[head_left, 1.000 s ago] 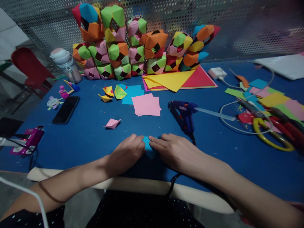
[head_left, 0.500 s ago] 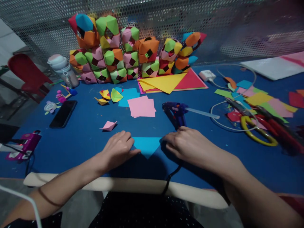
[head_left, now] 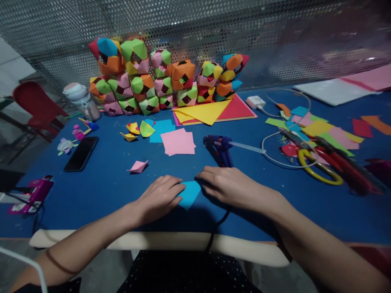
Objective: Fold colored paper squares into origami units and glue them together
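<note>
Both the left hand point(head_left: 160, 197) and right hand point(head_left: 230, 186) pressed flat on the folded blue paper triangle point(head_left: 188, 193); uneven pressure could skew its crease.

Blue desk point(head_left: 106, 187). Stacked paper cubes point(head_left: 159, 77) along mesh wall. Pink sheets point(head_left: 179, 142) mid-desk, glue gun point(head_left: 220, 144) just right of them. Phone point(head_left: 81, 154) left; bottle point(head_left: 82, 97) behind it. Scissors point(head_left: 324, 165) right, among paper scraps.

My left hand point(head_left: 159, 197) and right hand point(head_left: 232, 187) flank the folded paper point(head_left: 189, 193) on the table point(head_left: 106, 191); the glue gun point(head_left: 220, 147) lies behind it, scissors point(head_left: 326, 165) far right, phone point(head_left: 81, 153) left.
</note>
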Demonstrator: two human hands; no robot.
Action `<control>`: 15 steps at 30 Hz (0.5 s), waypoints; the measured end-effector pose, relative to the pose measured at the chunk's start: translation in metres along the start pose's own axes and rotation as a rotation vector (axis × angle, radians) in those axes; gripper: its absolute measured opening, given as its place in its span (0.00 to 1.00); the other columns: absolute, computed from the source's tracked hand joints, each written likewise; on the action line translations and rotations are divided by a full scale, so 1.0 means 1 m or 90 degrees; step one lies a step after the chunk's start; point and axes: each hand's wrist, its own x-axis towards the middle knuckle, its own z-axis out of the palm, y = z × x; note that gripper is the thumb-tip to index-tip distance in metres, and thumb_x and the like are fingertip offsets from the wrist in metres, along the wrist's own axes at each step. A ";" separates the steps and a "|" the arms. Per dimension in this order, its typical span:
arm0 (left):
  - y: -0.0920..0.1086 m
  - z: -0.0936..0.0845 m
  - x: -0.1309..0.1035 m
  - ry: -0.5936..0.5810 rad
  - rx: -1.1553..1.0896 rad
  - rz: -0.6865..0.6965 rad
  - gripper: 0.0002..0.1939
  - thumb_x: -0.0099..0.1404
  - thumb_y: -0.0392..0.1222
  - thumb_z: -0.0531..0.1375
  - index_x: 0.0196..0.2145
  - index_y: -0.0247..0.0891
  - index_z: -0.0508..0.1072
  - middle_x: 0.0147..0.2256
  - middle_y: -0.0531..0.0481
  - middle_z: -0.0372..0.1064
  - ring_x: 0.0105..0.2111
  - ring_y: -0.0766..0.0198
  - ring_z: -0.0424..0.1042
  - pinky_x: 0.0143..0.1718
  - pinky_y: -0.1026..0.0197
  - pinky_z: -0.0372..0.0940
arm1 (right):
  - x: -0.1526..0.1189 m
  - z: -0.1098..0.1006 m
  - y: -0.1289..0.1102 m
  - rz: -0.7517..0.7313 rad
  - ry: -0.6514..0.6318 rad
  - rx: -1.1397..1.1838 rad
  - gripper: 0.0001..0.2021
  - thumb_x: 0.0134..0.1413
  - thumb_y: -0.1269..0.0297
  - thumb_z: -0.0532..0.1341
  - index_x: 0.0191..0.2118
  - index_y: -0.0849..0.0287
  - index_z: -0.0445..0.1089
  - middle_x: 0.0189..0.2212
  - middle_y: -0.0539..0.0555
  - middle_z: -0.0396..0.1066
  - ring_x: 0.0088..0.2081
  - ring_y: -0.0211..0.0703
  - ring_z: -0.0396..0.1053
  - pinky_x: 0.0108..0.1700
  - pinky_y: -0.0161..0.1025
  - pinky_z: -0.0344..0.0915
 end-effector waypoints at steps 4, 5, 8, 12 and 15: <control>0.001 -0.004 0.000 -0.005 -0.074 -0.028 0.14 0.64 0.39 0.53 0.47 0.35 0.66 0.43 0.43 0.66 0.44 0.58 0.64 0.46 0.54 0.61 | 0.002 0.002 0.001 -0.032 -0.025 0.005 0.14 0.53 0.69 0.56 0.47 0.61 0.65 0.36 0.58 0.67 0.37 0.46 0.66 0.33 0.39 0.60; 0.001 -0.006 0.000 -0.001 -0.098 -0.044 0.14 0.63 0.39 0.54 0.47 0.35 0.66 0.43 0.43 0.66 0.44 0.58 0.64 0.46 0.54 0.61 | 0.002 0.002 0.002 -0.039 -0.030 0.019 0.14 0.54 0.70 0.56 0.47 0.61 0.65 0.35 0.57 0.67 0.38 0.46 0.65 0.35 0.40 0.60; 0.001 -0.012 0.002 0.008 -0.178 -0.109 0.14 0.62 0.38 0.55 0.46 0.36 0.67 0.41 0.45 0.68 0.42 0.59 0.66 0.44 0.57 0.62 | 0.006 0.001 0.005 -0.072 -0.032 0.108 0.11 0.55 0.72 0.54 0.44 0.60 0.68 0.33 0.56 0.67 0.38 0.44 0.65 0.39 0.40 0.60; 0.001 -0.018 0.005 0.014 -0.255 -0.144 0.09 0.63 0.38 0.53 0.38 0.36 0.72 0.34 0.47 0.71 0.34 0.63 0.70 0.37 0.62 0.63 | 0.011 -0.003 0.005 -0.080 0.009 0.271 0.07 0.57 0.69 0.55 0.37 0.60 0.70 0.31 0.53 0.67 0.35 0.40 0.64 0.38 0.36 0.60; 0.002 -0.021 0.006 0.058 -0.266 -0.140 0.10 0.64 0.38 0.52 0.33 0.35 0.73 0.31 0.48 0.71 0.32 0.64 0.69 0.35 0.63 0.62 | 0.017 0.000 0.001 -0.071 0.068 0.329 0.07 0.56 0.66 0.57 0.35 0.60 0.72 0.29 0.53 0.68 0.34 0.39 0.64 0.37 0.37 0.60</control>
